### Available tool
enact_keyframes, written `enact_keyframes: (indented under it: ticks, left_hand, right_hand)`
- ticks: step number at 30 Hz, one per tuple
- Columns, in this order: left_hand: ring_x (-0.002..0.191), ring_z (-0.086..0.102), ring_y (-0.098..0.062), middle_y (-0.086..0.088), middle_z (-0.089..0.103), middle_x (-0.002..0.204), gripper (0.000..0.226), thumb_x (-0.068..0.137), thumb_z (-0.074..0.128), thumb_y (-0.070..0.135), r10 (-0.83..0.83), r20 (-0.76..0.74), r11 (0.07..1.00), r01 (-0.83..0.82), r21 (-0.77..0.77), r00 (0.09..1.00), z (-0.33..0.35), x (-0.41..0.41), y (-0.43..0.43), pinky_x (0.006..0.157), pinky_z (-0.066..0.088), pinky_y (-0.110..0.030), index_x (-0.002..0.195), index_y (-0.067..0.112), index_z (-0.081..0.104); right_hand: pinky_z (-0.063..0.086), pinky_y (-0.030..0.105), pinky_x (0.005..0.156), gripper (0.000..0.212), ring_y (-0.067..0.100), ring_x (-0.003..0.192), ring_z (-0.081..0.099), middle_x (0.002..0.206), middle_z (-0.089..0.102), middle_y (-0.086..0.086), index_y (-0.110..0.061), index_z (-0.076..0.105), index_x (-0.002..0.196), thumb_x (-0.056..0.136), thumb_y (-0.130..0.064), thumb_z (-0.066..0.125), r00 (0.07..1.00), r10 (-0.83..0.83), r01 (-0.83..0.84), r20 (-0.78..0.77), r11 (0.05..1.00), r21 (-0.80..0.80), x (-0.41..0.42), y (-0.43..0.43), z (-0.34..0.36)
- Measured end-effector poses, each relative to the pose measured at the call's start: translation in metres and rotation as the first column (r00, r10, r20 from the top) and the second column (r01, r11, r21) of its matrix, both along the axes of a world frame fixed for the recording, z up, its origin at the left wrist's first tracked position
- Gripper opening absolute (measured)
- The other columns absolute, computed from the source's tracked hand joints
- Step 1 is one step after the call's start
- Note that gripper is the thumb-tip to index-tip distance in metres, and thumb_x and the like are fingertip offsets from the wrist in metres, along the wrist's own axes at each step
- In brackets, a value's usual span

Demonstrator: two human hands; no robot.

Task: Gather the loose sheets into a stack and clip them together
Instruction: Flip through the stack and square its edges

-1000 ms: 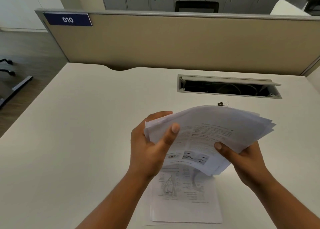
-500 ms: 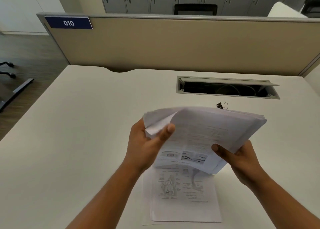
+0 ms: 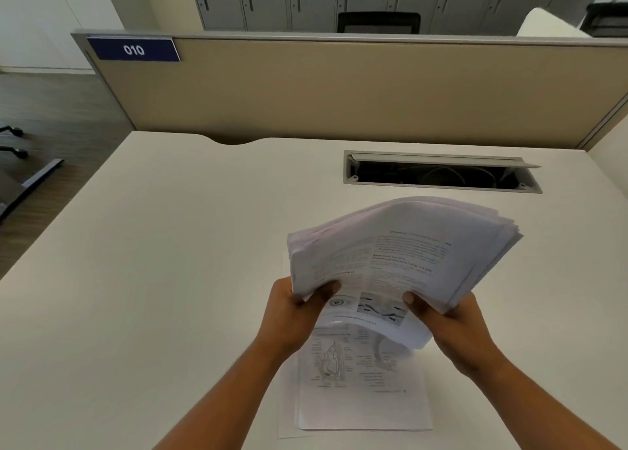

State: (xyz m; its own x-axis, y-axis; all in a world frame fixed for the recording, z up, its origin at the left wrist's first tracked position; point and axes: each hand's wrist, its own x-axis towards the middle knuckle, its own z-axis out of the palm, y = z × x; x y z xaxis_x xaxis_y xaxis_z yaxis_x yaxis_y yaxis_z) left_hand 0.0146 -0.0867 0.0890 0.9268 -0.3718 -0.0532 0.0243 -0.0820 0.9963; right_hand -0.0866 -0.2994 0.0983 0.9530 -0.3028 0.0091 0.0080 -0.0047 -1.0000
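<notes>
Both hands held the bundle of sheets up off the desk. The left hand pinched the bundle's near-left corner, its thumb lying across the top page with the fingers hidden beneath. The right hand gripped the near edge toward 4 o'clock, thumb on top in the same way. The bundle tilted up and away toward 1 o'clock, its far edges fanned and uneven, and its near edge drooped between the 2 grips.

More sheets lay flat on the desk at 6 o'clock, directly under the raised bundle and partly behind the wrists. At least 2 layers showed there, slightly out of line. No clip was visible in this view; the bundle may have hidden it.

Several things could have gone wrong from here, in my judgement. Only the near edge was pinched, so the fanned pages at 1 o'clock could have slid out. The sagging near edge could have creased if the thumbs squeezed harder. Squaring the bundle on the desk risked scuffing or scattering the sheets lying below it. Those lower sheets could also have been left out of the stack before clipping.
</notes>
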Motion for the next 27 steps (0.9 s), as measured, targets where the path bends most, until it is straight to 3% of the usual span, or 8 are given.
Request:
enact_keyframes:
  ticks: [6, 11, 14, 17, 18, 21, 24, 27]
  left_hand:
    - [0.095, 0.076, -0.020, 0.005, 0.080, 0.101, 0.025, 0.091, 0.072, 0.013, -0.012, -0.061, 0.998, 0.016, 0.069, 0.998, -0.002, -0.007, -0.004, 0.076, 0.065, -0.035, 0.106, 0.033, 0.073]
    - [0.099, 0.075, -0.014, 0.008, 0.077, 0.108, 0.026, 0.091, 0.072, 0.020, -0.106, -0.074, 0.991, 0.111, 0.070, 0.992, 0.014, -0.010, -0.003, 0.082, 0.064, -0.034, 0.116, 0.025, 0.072]
    - [0.094, 0.077, -0.017, 0.002, 0.078, 0.109, 0.031, 0.095, 0.062, 0.039, -0.138, -0.170, 0.988, 0.148, 0.052, 0.976, 0.024, -0.019, -0.006, 0.081, 0.064, -0.037, 0.117, 0.018, 0.071]
    - [0.085, 0.073, -0.015, -0.003, 0.076, 0.108, 0.064, 0.089, 0.034, 0.065, 0.139, -0.237, 0.980, -0.099, 0.175, 0.961, 0.013, -0.030, -0.005, 0.078, 0.060, -0.027, 0.113, 0.016, 0.068]
    - [0.092, 0.070, -0.014, -0.003, 0.072, 0.117, 0.065, 0.090, 0.031, 0.067, 0.221, -0.149, 0.925, -0.159, 0.345, 0.964, 0.005, -0.033, -0.001, 0.081, 0.057, -0.027, 0.119, 0.018, 0.064]
    - [0.116, 0.057, -0.021, -0.004, 0.055, 0.132, 0.070, 0.087, 0.047, 0.073, 0.013, 0.082, 0.486, -0.078, 0.871, 0.997, -0.031, -0.042, 0.016, 0.091, 0.050, -0.035, 0.132, 0.019, 0.049]
    - [0.116, 0.051, -0.023, -0.005, 0.050, 0.126, 0.092, 0.068, 0.056, 0.083, -0.074, 0.053, 0.276, -0.030, 0.961, 0.996, -0.050, -0.053, 0.018, 0.092, 0.047, -0.036, 0.130, 0.016, 0.045]
    - [0.116, 0.049, -0.022, -0.005, 0.047, 0.128, 0.094, 0.066, 0.064, 0.080, -0.076, 0.054, 0.238, -0.034, 0.971, 0.996, -0.052, -0.052, 0.019, 0.091, 0.045, -0.035, 0.130, 0.015, 0.043]
  right_hand:
    - [0.059, 0.049, 0.084, 0.027, 0.018, 0.105, 0.067, 0.112, 0.072, -0.004, -0.046, 0.068, 0.109, 0.088, -0.031, 0.067, 0.996, -0.007, -0.005, -0.091, 0.991, -0.133, -0.008, 0.005, -0.013]
    - [0.058, 0.020, 0.078, 0.022, 0.000, 0.094, 0.070, 0.097, 0.075, -0.026, -0.028, 0.068, 0.105, 0.084, -0.027, 0.064, 0.986, -0.132, 0.118, -0.105, 0.984, -0.131, -0.019, -0.005, -0.007]
    - [0.060, 0.021, 0.065, 0.013, 0.011, 0.084, 0.075, 0.087, 0.079, -0.013, -0.015, 0.071, 0.098, 0.086, -0.014, 0.067, 0.964, -0.199, 0.194, -0.175, 0.980, -0.045, -0.032, -0.012, -0.008]
    - [0.060, 0.029, 0.055, 0.011, 0.024, 0.072, 0.076, 0.084, 0.079, 0.005, -0.008, 0.070, 0.095, 0.085, -0.010, 0.067, 0.931, -0.242, 0.268, -0.273, 0.962, 0.059, -0.050, -0.017, -0.011]
    - [0.060, 0.029, 0.053, 0.012, 0.024, 0.068, 0.076, 0.083, 0.079, 0.006, -0.008, 0.069, 0.095, 0.083, -0.010, 0.066, 0.920, -0.253, 0.293, -0.298, 0.951, 0.097, -0.057, -0.018, -0.013]
    - [0.059, 0.031, 0.050, 0.011, 0.024, 0.064, 0.076, 0.079, 0.079, 0.004, -0.007, 0.067, 0.098, 0.087, -0.006, 0.062, 0.896, -0.269, 0.346, -0.354, 0.921, 0.177, -0.073, -0.018, -0.019]
    - [0.060, 0.032, 0.051, 0.013, 0.023, 0.064, 0.076, 0.080, 0.080, 0.003, -0.008, 0.066, 0.101, 0.090, -0.005, 0.060, 0.875, -0.300, 0.395, -0.379, 0.895, 0.205, -0.083, -0.020, -0.026]
    - [0.061, 0.031, 0.053, 0.015, 0.022, 0.070, 0.076, 0.083, 0.080, -0.001, -0.011, 0.067, 0.102, 0.090, -0.006, 0.060, 0.870, -0.313, 0.409, -0.382, 0.889, 0.204, -0.087, -0.019, -0.028]
